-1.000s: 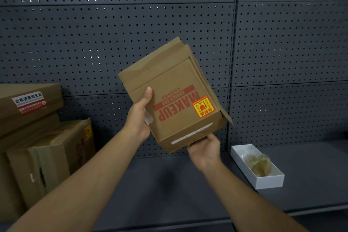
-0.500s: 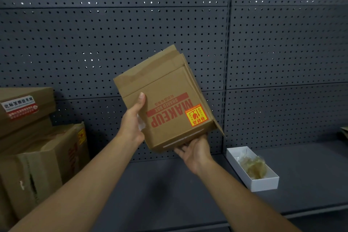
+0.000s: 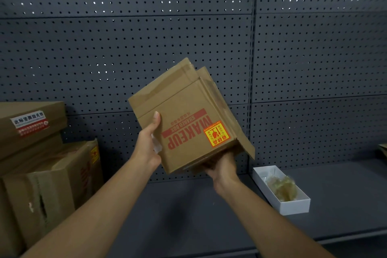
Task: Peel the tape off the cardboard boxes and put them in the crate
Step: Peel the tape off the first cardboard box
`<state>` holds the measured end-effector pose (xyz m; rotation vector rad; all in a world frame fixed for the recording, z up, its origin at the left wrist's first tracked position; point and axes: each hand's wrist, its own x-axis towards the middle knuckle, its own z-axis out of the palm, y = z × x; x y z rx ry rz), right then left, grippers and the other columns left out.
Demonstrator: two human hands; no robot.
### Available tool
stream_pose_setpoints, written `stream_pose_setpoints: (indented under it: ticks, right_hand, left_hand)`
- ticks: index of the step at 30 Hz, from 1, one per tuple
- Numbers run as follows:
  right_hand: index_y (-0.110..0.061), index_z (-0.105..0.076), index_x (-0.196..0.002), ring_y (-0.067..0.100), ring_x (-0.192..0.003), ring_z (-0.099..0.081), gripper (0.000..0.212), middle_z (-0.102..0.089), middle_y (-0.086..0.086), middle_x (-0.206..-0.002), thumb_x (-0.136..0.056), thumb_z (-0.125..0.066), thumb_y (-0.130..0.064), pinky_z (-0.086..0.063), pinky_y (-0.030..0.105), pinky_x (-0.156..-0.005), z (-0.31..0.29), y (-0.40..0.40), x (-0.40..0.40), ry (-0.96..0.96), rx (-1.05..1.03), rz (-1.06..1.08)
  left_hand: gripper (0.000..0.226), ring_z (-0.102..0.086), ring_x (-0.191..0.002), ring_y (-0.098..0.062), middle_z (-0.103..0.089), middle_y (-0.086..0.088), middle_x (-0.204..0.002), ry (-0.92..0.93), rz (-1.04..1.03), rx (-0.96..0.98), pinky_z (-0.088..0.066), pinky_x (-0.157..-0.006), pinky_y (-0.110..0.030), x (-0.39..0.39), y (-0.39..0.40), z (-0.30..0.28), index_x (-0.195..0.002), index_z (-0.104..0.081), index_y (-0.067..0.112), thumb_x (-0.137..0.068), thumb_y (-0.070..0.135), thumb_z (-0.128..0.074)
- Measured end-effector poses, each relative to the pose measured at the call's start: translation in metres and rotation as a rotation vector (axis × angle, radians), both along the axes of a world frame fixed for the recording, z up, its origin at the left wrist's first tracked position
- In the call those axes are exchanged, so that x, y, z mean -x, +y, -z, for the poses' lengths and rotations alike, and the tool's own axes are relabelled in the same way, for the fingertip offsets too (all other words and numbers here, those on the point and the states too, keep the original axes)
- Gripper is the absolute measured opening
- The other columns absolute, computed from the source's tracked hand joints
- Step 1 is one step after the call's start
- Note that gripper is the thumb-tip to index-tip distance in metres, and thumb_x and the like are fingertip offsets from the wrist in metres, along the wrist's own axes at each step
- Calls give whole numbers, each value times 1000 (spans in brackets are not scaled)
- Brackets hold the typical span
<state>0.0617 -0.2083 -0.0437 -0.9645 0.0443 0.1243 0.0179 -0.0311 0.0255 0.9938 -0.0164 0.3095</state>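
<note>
cardboard box (image 3: 184, 123), gripped by both hands

The right hand (image 3: 222, 168) is sliding further under the tilted cardboard box (image 3: 186, 119), its fingers now hidden beneath the bottom edge.

We read "MAKEUP" in big red letters, upside down, on the tilted cardboard box (image 3: 184, 123) — "SHARED BOX" in a red band above it. Beside that word sits an orange sticker (image 3: 216, 133), its characters too small for us. Far left of the box, a white label (image 3: 28, 119) carries unreadable characters.
</note>
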Motion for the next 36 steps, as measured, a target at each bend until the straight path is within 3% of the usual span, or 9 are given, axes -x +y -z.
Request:
stream_pose_setpoints:
  ticks: [3,8,13,16,22,27,31,34,36]
  right_hand:
    - [-27,-53,-144,24,-124,-63,39,-65,4,-137,-113,-35,-42,-50,49,-109,8,-5,5,-106,-80,-66]
    - [-27,-46,-150,25,-130,-59,47,-60,5,-146,-113,-23,-45,-42,52,-117,17,-11,0,-163,109,-138]
    - [-20,-60,-131,30,-116,-66,51,-72,13,-124,-112,-23,-48,-53,47,-105,16,-15,7,-252,409,-130]
    - [-7,-58,-133,30,-110,-70,84,-77,19,-109,-102,-12,-70,-54,41,-102,21,-17,16,-292,574,-241]
    - [-33,-63,-135,28,-124,-65,63,-71,3,-131,-103,-25,-71,-50,55,-109,8,-15,30,-279,132,-257]
    - [-29,-64,-138,25,-126,-63,93,-71,3,-131,-86,-20,-92,-45,51,-110,2,-26,20,-135,-167,-56]
    - [-14,-69,-123,20,-98,-70,83,-76,8,-116,-83,-52,-85,-53,40,-87,2,-28,14,-99,-85,124]
    - [-17,-57,-128,23,-107,-68,102,-72,9,-119,-55,-81,-84,-56,48,-95,4,-23,7,-36,57,149]
    - [-20,-46,-128,23,-111,-65,97,-68,5,-121,-58,-89,-71,-54,49,-100,3,-26,2,-31,133,202]
  left_hand:
    - [38,-73,-110,-31,-78,-7,-116,5,-1,36,-53,-97,-57,2,3,-3,-123,-72,19,-97,47,-67]
    - [45,-72,-113,-34,-76,-9,-122,15,13,59,-50,-103,-61,5,6,-1,-130,-70,18,-96,47,-69]
    - [50,-70,-116,-36,-74,-10,-126,13,28,124,-49,-103,-62,10,13,3,-133,-69,18,-94,49,-70]
    - [50,-71,-116,-36,-75,-10,-125,20,4,202,-49,-104,-63,9,16,-4,-131,-69,18,-93,50,-72]
    - [47,-75,-107,-32,-77,-10,-118,14,10,204,-51,-101,-62,14,5,-1,-128,-68,15,-97,50,-67]
    - [48,-74,-111,-31,-76,-9,-122,12,-36,185,-52,-102,-60,19,5,14,-131,-68,16,-96,50,-68]
    - [54,-71,-116,-33,-73,-11,-129,0,-76,186,-53,-102,-60,19,5,31,-136,-66,16,-92,48,-73]
    - [59,-69,-120,-34,-71,-11,-132,20,-101,177,-48,-106,-64,18,6,41,-137,-66,18,-89,48,-78]
    - [63,-68,-121,-34,-71,-9,-132,28,-118,142,-47,-108,-65,17,10,47,-137,-66,19,-84,49,-84]
